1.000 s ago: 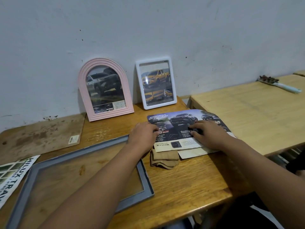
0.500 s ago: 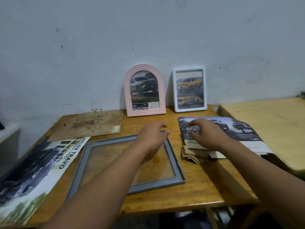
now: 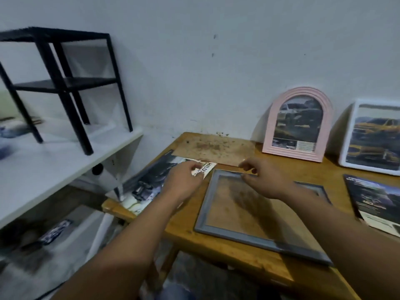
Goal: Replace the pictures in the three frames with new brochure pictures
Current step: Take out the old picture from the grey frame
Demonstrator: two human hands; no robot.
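Wooden surface (image 3: 249,252) carries it all. Big grey frame (image 3: 262,239) lies flat near the front edge w/ nothing in it, probably waiting for a new pic. Truck brochure (image 3: 149,182) hangs off the left edge; left hand (image 3: 181,180) fingers pinch its corner, likely to lift it. Right hand (image 3: 266,178) hovers over the frame's far corner, fingers loosely apart, holding nothing. Pink arched frame (image 3: 297,124) & white frame (image 3: 372,135) lean on the wall at the back edge, each w/ a truck pic inside.

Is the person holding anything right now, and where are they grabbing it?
The left hand pinches the big brochure at its top corner. The right hand holds nothing.
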